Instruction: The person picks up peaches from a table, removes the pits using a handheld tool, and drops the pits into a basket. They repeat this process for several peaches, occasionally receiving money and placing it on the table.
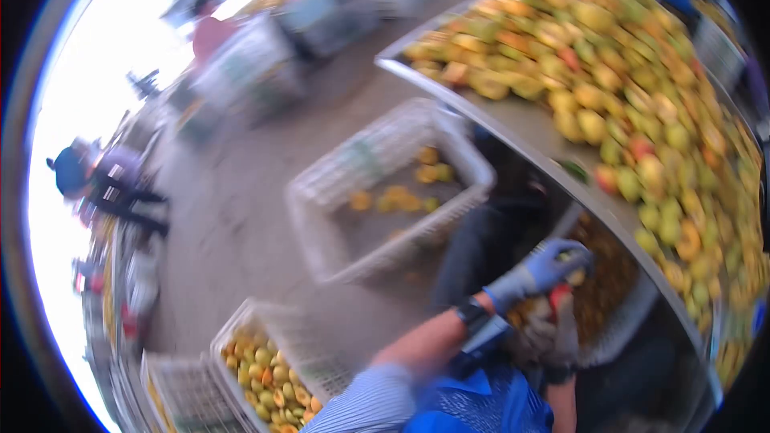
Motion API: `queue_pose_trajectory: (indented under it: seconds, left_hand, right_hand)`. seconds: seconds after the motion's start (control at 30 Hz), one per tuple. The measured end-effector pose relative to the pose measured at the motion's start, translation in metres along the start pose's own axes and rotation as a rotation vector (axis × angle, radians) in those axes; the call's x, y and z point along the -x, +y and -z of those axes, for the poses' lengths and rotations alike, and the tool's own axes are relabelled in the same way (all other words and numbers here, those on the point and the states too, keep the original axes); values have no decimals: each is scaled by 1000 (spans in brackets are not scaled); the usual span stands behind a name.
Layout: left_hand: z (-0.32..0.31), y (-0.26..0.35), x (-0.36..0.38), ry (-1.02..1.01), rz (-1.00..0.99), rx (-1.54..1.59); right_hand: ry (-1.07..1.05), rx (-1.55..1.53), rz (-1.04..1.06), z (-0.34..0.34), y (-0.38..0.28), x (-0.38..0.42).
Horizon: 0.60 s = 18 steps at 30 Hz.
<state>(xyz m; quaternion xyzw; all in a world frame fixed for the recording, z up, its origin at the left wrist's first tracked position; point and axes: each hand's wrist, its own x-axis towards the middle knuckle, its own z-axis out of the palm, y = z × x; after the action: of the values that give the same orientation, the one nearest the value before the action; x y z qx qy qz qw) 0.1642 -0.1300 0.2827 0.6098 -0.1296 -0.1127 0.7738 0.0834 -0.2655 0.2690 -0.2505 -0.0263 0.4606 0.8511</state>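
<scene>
My left hand [549, 266], in a blue-grey glove with a dark watch at the wrist, is closed around a yellow-green fruit piece [575, 277]. Just below it, my gloved right hand [552, 333] is closed on a small red object [559, 297], too blurred to identify. Both hands are close together over a container [634, 317] of brownish-orange pieces. Right beside them stands a metal-edged table [589, 156] heaped with yellow, green and reddish fruit [609, 72], some of it halved.
A white crate [309, 232] with a few fruit pieces sits on the floor. A fuller crate [220, 345] is at the bottom left. More crates [257, 52] line the back. One person [108, 180] bends at the far left; another [210, 32] is farther back.
</scene>
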Motion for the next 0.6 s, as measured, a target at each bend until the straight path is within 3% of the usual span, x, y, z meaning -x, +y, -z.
queue_pose_trajectory:
  seconds: [0.03,0.07,0.17,0.23,0.37,0.43,0.47,0.57,0.6]
  left_hand:
    - [-3,-7,-1,-56,52,70]
    - [-5,-3,0,-136,56,140]
    - [-23,0,5,-117,194,226]
    - [-34,-4,4,-82,150,124]
    - [-42,-4,1,-89,131,-51]
    - [-47,-12,-5,-206,213,58]
    - [-44,-14,-7,-287,275,161]
    - [-55,-29,-12,-237,360,197]
    - [-58,-24,-13,-196,380,301]
  right_hand:
    - [404,88,77,-8,13,4]
    - [48,-57,81,-14,3,6]
    - [90,-96,160,-15,8,21]
    - [301,-115,105,-14,6,24]
    - [282,-7,168,-16,-3,34]
    - [470,-987,-45,-9,6,40]
    - [465,-986,-79,-9,8,42]
    - [380,-35,258,-8,9,40]
    - [347,-34,227,12,14,44]
